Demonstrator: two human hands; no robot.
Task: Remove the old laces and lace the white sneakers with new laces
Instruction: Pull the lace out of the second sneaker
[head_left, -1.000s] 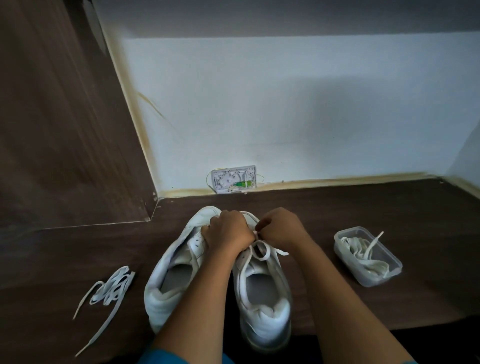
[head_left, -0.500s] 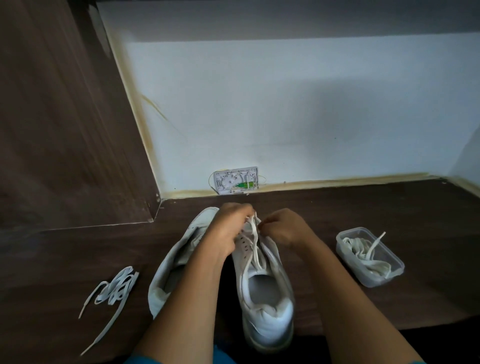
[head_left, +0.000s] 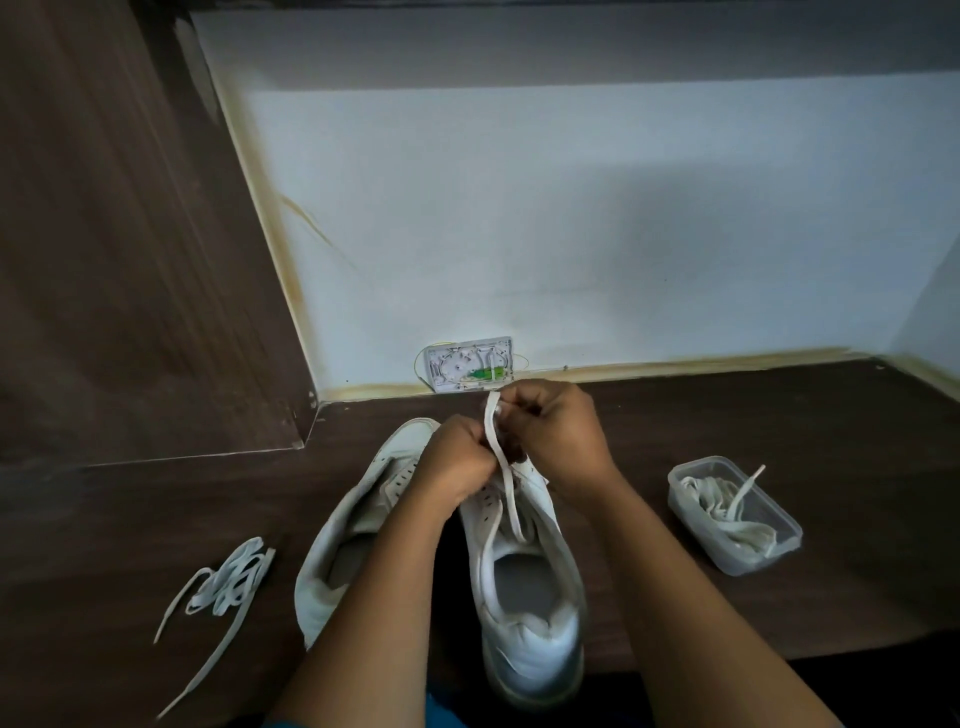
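Both forearms reach up from the bottom edge and meet at frame centre, above the toe of a white sneaker (head_left: 524, 597) standing on the dark counter (head_left: 779, 415). The left hand (head_left: 457, 460) is fisted, fingers (head_left: 480, 441) curled round the lace (head_left: 511, 499). The right hand (head_left: 563, 436), slightly higher, pinches the lace's upper end. A second sneaker (head_left: 337, 551) sits just left. Loose laces (head_left: 228, 577) lie lower left, and a tub (head_left: 691, 499) of laces stands at right.

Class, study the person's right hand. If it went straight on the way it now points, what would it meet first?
Probably the small white wall box at the foot of the wall: the right hand, pinching the lace, points toward it with nothing showing between. Depth is unclear.
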